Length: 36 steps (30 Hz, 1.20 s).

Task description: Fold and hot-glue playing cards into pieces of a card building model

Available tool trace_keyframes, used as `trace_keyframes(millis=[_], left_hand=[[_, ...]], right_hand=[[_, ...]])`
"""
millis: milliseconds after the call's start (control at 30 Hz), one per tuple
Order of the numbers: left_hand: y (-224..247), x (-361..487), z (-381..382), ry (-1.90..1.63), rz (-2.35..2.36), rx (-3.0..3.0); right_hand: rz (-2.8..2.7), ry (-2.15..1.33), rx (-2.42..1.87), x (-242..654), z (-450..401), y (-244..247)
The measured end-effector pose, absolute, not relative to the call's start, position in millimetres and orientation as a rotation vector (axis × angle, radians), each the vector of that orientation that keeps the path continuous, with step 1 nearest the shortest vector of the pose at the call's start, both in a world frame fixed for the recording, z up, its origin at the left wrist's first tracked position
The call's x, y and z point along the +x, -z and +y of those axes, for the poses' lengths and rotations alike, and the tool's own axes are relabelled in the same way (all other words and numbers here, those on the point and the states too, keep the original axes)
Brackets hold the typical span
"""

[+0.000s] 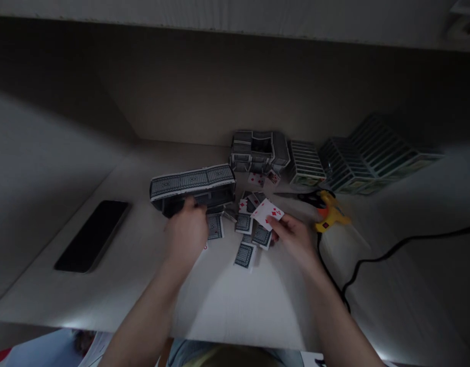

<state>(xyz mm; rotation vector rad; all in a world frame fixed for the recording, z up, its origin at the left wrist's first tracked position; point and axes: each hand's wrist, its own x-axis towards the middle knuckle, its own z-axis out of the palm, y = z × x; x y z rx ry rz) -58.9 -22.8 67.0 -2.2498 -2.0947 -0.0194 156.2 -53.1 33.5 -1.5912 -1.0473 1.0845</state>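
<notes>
My right hand (pixel 296 237) pinches a playing card (pixel 268 214), the four of diamonds, face up between thumb and fingers. It hovers over a loose pile of cards, some face down, like the card (pixel 244 255) nearest me. My left hand (pixel 189 227) is curled at the front edge of a long, open-fronted box built from playing cards (pixel 192 177); its fingertips are partly hidden. Just right of that hand, a face-down card (pixel 215 226) lies on the table.
Behind stands another card-built model (pixel 260 150), with stepped card structures (pixel 306 160) to its right. A yellow glue gun (pixel 330 211) with a black cord (pixel 411 238) lies at right beside dark-handled scissors (pixel 309 197). A phone (pixel 93 235) rests at left. A shelf (pixel 235 18) overhangs above.
</notes>
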Motion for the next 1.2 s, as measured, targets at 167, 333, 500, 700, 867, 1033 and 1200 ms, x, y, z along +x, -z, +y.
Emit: trace_keyframes(millis=[167,333,500,700,867,1033,1200], left_hand=[[-72.5,-63.2,-20.2,0.148,-2.134,-2.195],[-78.9,-67.5,-16.3,0.324,-2.326,-1.975],[-64.3,-55.4,-9.7,0.403,-2.375,-2.171],[-36.8,-46.7,4.6,0.321,-1.860,-2.592],[-28.6,-48.1,15.8,0.396,-1.647,-2.626],[-23.7,-42.3,24.4,0.268,-1.726,-2.555],[-21.7,-39.1,32.0,0.303,-1.842,-2.503]], right_hand=[[-1.073,-1.066,-1.611,156.7,-52.7,-34.7],[-1.053,-1.087,-1.596,156.6,-53.7,-34.6],[-1.081,-1.074,-1.581,156.1,-53.9,-35.4],[-1.054,-1.069,-1.584,151.8,-53.3,-40.6],[-1.052,-1.087,-1.562,152.3,-53.2,-36.6],[-1.033,-1.115,-1.519,152.9,-52.2,-30.7],[-1.045,-1.122,-1.512,150.8,-51.8,-29.4]])
